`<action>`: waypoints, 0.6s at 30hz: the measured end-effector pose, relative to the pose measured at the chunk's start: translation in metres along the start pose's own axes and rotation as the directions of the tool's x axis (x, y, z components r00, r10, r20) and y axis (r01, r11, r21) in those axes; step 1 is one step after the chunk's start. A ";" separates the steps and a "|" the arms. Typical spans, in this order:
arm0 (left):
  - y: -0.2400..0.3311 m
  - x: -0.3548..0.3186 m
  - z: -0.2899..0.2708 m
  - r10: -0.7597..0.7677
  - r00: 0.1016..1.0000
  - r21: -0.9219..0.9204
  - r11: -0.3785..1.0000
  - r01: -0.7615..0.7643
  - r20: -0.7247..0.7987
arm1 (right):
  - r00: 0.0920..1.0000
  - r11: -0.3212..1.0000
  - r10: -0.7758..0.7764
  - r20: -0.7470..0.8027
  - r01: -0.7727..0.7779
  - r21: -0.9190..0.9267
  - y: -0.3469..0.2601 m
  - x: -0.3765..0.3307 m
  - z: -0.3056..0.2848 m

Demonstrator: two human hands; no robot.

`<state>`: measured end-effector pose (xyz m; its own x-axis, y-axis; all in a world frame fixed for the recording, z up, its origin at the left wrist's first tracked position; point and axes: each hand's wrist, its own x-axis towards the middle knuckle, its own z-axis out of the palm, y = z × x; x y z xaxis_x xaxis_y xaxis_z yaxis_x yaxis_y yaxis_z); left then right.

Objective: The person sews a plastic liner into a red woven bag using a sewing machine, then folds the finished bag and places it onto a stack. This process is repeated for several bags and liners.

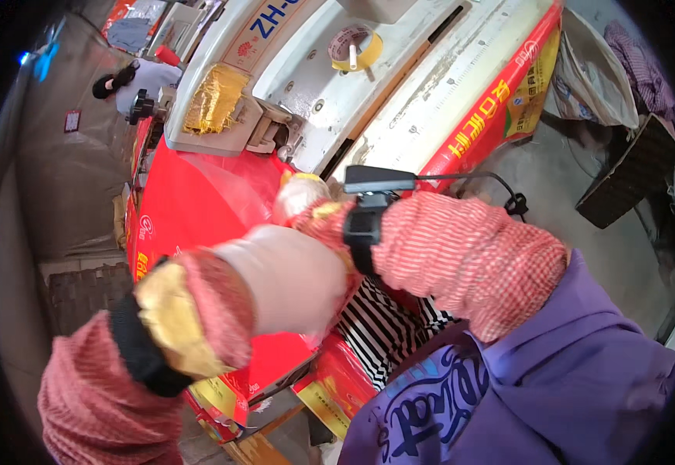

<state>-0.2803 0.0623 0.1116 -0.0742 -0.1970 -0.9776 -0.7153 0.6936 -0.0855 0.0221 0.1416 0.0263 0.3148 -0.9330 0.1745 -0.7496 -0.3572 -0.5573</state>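
Note:
My left hand [295, 275], in a pale glove, is smeared by motion over red printed sheeting [206, 194]. Its fingers cannot be made out. Beyond it, my right hand [300, 194], also in a pale glove, is over the sheeting near the working end of a white sewing machine [221, 70]. Its fingers are blurred and partly hidden, so I cannot tell whether it grips the sheeting. Checked red sleeves cover both forearms. A black strap with a flat device [372, 201] is round my right wrist; a black band [148, 341] and yellow tape circle the left.
A roll of yellow tape [370, 56] lies on the machine's white body. More red-and-yellow printed material [500, 97] runs along its right edge. A dark board [628, 172] leans at the right, beneath a pale sack [593, 70]. Another person [148, 81] is at the far left.

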 end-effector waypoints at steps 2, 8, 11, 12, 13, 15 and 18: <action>-0.048 -0.081 0.084 -0.163 0.895 -0.269 0.962 0.050 -0.416 | 0.985 0.985 -0.171 0.012 0.171 0.004 0.093 -0.009 0.007; 0.040 -0.085 0.081 -0.297 0.931 0.247 0.905 0.345 -0.212 | 0.980 0.981 -0.196 -0.041 0.195 -0.019 0.218 0.009 0.035; 0.059 -0.031 0.078 0.063 0.938 -0.041 0.996 -0.082 -0.342 | 0.974 0.974 -0.224 0.043 0.225 -0.034 0.233 0.012 0.030; 0.054 -0.020 0.070 0.091 0.920 -0.064 0.990 -0.125 -0.381 | 0.970 0.971 -0.229 0.085 0.234 -0.049 0.233 0.011 0.027; 0.042 -0.019 0.061 0.118 0.903 0.068 0.993 -0.099 -0.413 | 0.964 0.968 -0.232 0.128 0.242 -0.064 0.234 0.014 0.023; 0.004 -0.025 0.046 0.055 0.935 0.121 0.993 -0.013 -0.350 | 0.938 0.955 -0.264 0.225 0.287 -0.073 0.227 0.013 0.018; -0.060 -0.080 0.033 -0.221 0.917 0.097 0.959 0.267 -0.332 | 0.882 0.930 -0.305 0.360 0.357 -0.086 0.224 0.011 0.008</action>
<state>-0.2085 0.0589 0.1890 -0.1409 -0.5644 -0.8134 -0.6380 0.6800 -0.3614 -0.1375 0.0520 -0.1030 0.7159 -0.6975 0.0322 -0.6348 -0.6694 -0.3858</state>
